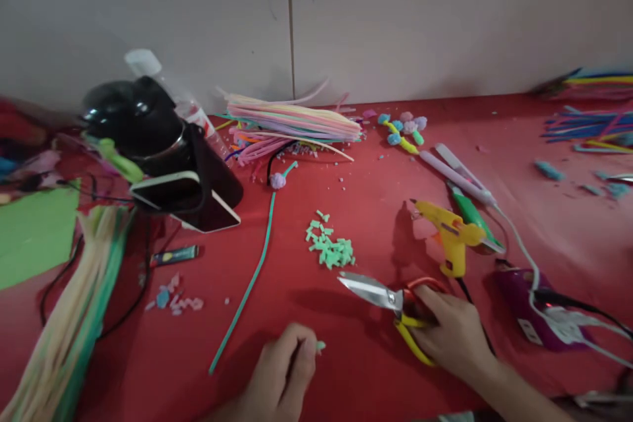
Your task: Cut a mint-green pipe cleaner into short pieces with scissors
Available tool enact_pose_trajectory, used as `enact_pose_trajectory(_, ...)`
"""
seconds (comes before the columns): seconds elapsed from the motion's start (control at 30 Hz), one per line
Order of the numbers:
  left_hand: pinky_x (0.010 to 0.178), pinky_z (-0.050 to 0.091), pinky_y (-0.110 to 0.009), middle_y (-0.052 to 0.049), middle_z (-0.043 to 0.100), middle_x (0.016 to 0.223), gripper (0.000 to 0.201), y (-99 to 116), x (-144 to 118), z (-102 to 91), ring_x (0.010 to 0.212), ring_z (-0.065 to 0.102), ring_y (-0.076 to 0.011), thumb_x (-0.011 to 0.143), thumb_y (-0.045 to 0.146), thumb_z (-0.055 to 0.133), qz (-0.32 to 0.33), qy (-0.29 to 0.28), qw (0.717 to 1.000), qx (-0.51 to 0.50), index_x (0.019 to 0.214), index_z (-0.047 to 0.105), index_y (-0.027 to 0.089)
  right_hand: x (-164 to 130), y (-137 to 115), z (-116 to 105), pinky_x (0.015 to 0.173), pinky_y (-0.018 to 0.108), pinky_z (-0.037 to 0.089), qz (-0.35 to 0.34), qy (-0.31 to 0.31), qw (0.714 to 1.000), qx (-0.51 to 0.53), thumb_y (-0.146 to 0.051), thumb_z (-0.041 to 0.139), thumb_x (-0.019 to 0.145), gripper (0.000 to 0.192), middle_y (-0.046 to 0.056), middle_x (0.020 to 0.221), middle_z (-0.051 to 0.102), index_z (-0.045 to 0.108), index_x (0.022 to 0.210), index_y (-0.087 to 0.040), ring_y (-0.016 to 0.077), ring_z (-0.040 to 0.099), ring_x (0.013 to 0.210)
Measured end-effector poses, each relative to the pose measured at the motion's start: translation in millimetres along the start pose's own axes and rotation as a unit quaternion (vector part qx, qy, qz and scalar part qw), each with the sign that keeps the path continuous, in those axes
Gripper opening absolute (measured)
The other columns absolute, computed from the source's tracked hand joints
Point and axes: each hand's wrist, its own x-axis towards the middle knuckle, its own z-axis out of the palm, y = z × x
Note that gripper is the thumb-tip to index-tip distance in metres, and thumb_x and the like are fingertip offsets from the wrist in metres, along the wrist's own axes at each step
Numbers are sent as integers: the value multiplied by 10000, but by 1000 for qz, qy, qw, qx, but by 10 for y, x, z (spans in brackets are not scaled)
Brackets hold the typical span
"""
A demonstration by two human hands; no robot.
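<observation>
My right hand (452, 333) grips a pair of scissors (378, 291) by their red and yellow handles; the blades point left and look closed. In my left hand (287, 372), thumb and fingers pinch a short green pipe cleaner piece (320, 345), with only its tip showing. A small heap of cut green pieces (333, 250) lies just beyond the scissor tips. Left of the heap stretches a long teal pipe cleaner (257, 267), with a lilac fuzzy ball (277, 180) near its top.
A yellow glue gun (452, 231) stands near a lilac corded tool (457, 177) and a purple power strip (534, 310). Pipe cleaner bundles lie at the back (297, 120) and left (74, 316). A phone (168, 191) leans on a black bottle (217, 171).
</observation>
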Motion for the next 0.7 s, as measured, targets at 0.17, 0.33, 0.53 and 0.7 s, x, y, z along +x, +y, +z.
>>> enact_pose_trajectory(0.17,592,347,-250,41,501,647,263,-11,8,70,590,485,-110,1027,359,359,114,-55,989,77,872,514,213,-107,53,66,470,261,306,85,-19,995,43,-463,617,789,260,0,543,574,569,730,-214,153,521,453)
enact_pose_trajectory(0.33,593,359,-250,62,443,578,359,-8,93,141,548,435,-103,1040,432,345,125,56,990,17,764,427,217,183,-52,-51,492,255,249,230,-92,917,313,-588,770,664,516,-47,547,405,403,620,-228,106,357,516)
enact_pose_trajectory(0.53,582,366,-248,50,459,577,357,358,713,-92,544,436,-98,1009,404,446,182,140,973,2,712,447,205,954,-137,5,508,263,291,185,-87,887,414,-716,693,696,552,-40,593,442,462,662,-216,104,383,547)
enact_pose_trajectory(0.7,498,333,-249,63,443,512,281,420,1638,-307,457,402,-104,1008,350,392,181,197,963,-32,774,466,213,1376,-34,358,500,267,267,225,19,883,411,-749,553,764,552,-62,586,319,343,664,-249,94,302,542)
